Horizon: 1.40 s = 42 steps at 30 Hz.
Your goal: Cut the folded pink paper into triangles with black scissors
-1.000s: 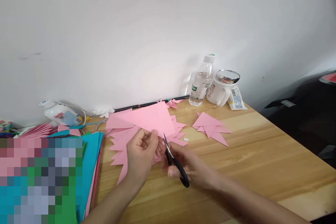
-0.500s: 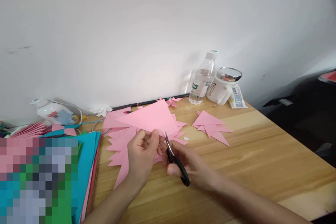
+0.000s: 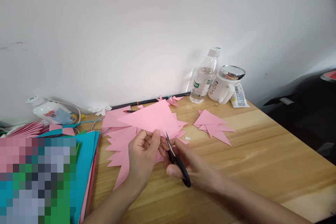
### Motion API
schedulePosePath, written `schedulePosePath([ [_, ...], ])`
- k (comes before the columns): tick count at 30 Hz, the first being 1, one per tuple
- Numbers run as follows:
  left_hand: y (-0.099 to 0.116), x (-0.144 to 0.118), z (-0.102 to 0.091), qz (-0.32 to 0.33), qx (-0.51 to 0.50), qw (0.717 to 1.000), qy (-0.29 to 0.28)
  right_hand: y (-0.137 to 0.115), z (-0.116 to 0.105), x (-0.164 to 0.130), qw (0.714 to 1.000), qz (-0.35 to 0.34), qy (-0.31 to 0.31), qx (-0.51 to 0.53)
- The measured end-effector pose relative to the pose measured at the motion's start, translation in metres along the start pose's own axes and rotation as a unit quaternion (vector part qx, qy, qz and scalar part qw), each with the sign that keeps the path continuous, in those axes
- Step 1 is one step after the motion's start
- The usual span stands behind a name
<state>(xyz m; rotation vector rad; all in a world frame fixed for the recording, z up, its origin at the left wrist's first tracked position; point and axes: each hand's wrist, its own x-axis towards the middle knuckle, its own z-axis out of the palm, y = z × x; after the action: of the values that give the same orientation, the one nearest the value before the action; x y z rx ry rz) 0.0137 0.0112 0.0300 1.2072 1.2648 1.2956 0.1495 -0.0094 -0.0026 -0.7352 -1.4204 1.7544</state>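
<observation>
Pinched in my left hand (image 3: 144, 154) is a pink paper piece (image 3: 151, 117), roughly triangular, held by its lower edge between thumb and fingers. My right hand (image 3: 185, 162) is closed around black-handled scissors (image 3: 181, 168). Their metal blades point up and lie at the paper's lower right edge, close to my left fingertips; whether they have cut into it I cannot tell. Under the held piece lies a spread of pink pointed paper pieces (image 3: 118, 140). A smaller group of pink paper triangles (image 3: 212, 124) rests on the table to the right.
At the back stand a water bottle (image 3: 204, 80) and a white mug (image 3: 223, 84) with a mirrored lid, beside a small packet (image 3: 240, 96). Coloured paper sheets (image 3: 88, 168) lie at the left, below a white bottle (image 3: 54, 112) on its side. A wall borders the wooden table (image 3: 257, 161).
The camera view has shifted slightly. Both hands, the scissors and the held paper keep nearly the same pose.
</observation>
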Motion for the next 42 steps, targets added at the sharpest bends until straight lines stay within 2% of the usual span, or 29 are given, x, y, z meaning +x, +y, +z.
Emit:
schedulePosePath([
  [42,-0.0042,-0.0011,-0.0012,-0.012,-0.02,1.0,-0.004,0.0003,-0.0006,0.0027,1.0,-0.001,0.003,-0.009],
])
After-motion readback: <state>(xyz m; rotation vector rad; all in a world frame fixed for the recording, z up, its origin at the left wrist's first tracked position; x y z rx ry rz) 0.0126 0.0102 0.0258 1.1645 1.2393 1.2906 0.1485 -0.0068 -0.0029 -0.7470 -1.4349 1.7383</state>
